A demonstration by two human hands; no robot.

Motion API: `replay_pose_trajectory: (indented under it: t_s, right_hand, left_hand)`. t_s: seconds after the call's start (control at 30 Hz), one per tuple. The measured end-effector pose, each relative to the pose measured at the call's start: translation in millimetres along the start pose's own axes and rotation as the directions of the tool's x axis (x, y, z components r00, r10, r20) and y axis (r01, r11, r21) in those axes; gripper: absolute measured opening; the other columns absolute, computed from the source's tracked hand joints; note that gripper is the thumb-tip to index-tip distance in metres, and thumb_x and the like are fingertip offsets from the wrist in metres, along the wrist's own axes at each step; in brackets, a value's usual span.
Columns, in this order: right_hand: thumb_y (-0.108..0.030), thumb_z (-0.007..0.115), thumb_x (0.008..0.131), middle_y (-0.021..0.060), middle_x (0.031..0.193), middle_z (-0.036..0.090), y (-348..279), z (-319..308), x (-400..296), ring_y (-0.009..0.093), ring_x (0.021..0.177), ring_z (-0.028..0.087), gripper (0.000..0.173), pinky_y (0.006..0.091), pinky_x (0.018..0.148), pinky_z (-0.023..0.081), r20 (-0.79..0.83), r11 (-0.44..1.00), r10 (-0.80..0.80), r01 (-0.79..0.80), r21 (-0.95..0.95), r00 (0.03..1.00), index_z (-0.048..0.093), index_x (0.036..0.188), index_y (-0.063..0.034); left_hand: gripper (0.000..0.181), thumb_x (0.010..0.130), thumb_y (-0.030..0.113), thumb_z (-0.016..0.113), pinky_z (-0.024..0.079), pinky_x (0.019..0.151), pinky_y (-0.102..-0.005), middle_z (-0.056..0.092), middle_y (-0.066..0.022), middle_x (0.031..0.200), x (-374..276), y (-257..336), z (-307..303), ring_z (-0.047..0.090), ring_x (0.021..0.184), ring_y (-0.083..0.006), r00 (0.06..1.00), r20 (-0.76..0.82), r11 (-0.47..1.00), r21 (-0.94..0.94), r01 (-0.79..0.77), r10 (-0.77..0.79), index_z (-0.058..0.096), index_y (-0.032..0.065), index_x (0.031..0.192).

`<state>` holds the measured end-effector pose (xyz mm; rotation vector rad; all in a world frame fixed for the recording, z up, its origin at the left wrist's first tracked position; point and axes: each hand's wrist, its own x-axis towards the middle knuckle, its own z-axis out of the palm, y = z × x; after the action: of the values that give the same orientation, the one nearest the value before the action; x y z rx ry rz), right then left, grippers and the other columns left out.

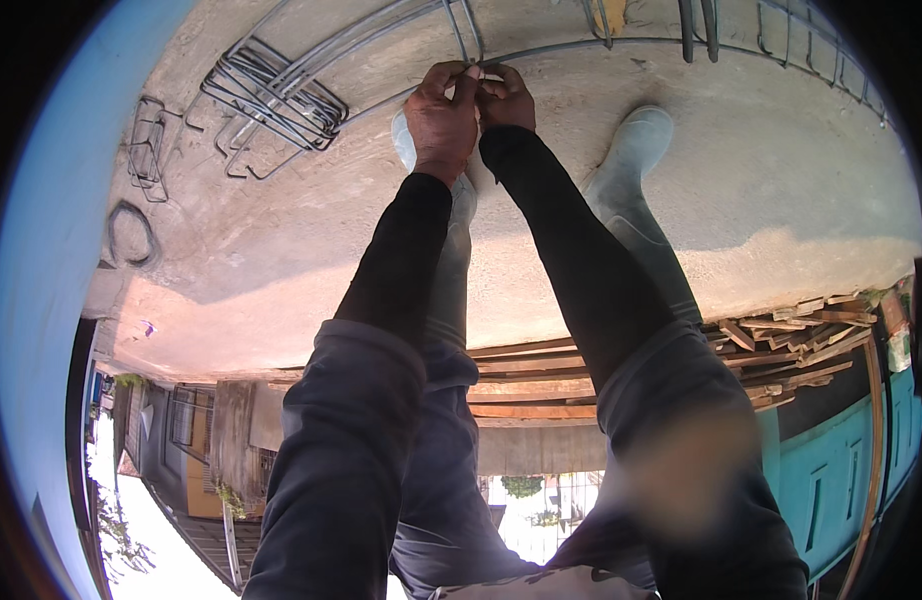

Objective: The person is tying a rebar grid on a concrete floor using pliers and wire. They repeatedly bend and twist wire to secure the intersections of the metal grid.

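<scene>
My left hand (443, 112) and my right hand (509, 96) meet at a long steel reinforcing bar (551, 49), where a bent steel stirrup (461, 30) crosses it. Thumbs and fingertips of both hands are pinched together around what looks like a thin tie wire (482, 75); the fingers hide most of it. Left of my hands, a heap of rectangular rebar stirrups (273, 105) lies among the long bars. My rubber boots (641, 135) stand apart on the concrete floor (341, 225), just behind the bar.
A smaller stirrup bundle (147, 150) and a wire coil (133, 234) lie far left, near a blue wall (41, 247). Dark bar ends (699, 30) and more bent steel (813, 45) are at upper right. Wooden planks (536, 386) and a lumber pile (798, 337) lie behind my legs.
</scene>
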<state>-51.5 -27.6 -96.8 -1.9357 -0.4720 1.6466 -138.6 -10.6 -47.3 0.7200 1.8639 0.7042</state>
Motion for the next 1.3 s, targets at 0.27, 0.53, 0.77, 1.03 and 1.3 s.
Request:
replay_pose_trajectory:
  t_s: [0.27, 0.53, 0.77, 1.03, 1.3]
  right_hand:
    - [-0.019, 0.07, 0.083, 0.0148, 0.092, 0.074, -4.3, 7.2, -5.9, 0.026, 0.085, 0.072, 0.036, 0.0356, 0.076, 0.055, -0.161, 0.973, -0.059, 0.02, -0.23, 0.985, 0.069, 0.116, -0.0071]
    - [-0.024, 0.065, 0.088, 0.0159, 0.103, 0.066, -12.8, 8.6, -4.4, 0.034, 0.098, 0.067, 0.032, 0.0438, 0.084, 0.054, -0.058, 0.777, -0.191, 0.115, -0.618, 0.98, 0.068, 0.117, -0.0095]
    - [-0.019, 0.059, 0.091, 0.0184, 0.108, 0.068, -5.2, 3.7, 1.1, 0.034, 0.098, 0.068, 0.028, 0.0432, 0.086, 0.054, -0.009, 0.723, -0.249, 0.18, -0.667, 0.968, 0.068, 0.114, -0.0063]
    - [-0.019, 0.063, 0.088, 0.012, 0.081, 0.073, -6.0, -13.6, 13.8, 0.027, 0.078, 0.072, 0.023, 0.0379, 0.076, 0.055, -0.002, 0.945, 0.001, -0.002, -0.327, 1.0, 0.071, 0.106, -0.0061]
    - [-0.02, 0.067, 0.086, 0.0138, 0.098, 0.072, -6.2, -7.0, 2.6, 0.032, 0.091, 0.069, 0.028, 0.0421, 0.081, 0.054, 0.006, 0.819, -0.119, 0.101, -0.565, 0.993, 0.071, 0.11, -0.0062]
  left_hand:
    - [0.018, 0.09, 0.021, 0.072, 0.053, 0.082, -0.032, 0.075, -0.0116, 0.09, 1.4, -12.4, -4.9, 0.072, 0.087, -0.0235, 0.989, 0.071, 0.99, 0.045, -0.131, 0.127, 0.073, 0.0044, 0.097]
    - [0.016, 0.089, 0.019, 0.072, 0.051, 0.089, -0.0333, 0.075, -0.012, 0.098, -6.3, -10.4, 0.1, 0.071, 0.098, -0.0242, 0.996, 0.039, 0.994, -0.078, -0.081, 0.084, 0.075, 0.0052, 0.096]
    - [0.017, 0.09, 0.02, 0.07, 0.051, 0.087, -0.0328, 0.075, -0.0113, 0.099, -12.7, 2.8, 1.9, 0.07, 0.096, -0.0252, 1.0, 0.003, 1.0, 0.005, -0.027, 0.027, 0.074, 0.0047, 0.097]
    - [0.015, 0.091, 0.018, 0.07, 0.052, 0.079, -0.0319, 0.075, -0.0117, 0.092, -6.8, 4.5, -2.1, 0.072, 0.086, -0.025, 0.996, 0.017, 0.996, 0.017, -0.088, 0.088, 0.071, 0.0033, 0.095]
    - [0.014, 0.09, 0.018, 0.072, 0.052, 0.082, -0.0328, 0.073, -0.0114, 0.091, -2.4, -11.6, -6.3, 0.069, 0.085, -0.0249, 0.995, 0.096, 0.995, -0.102, -0.016, 0.026, 0.071, 0.0042, 0.094]
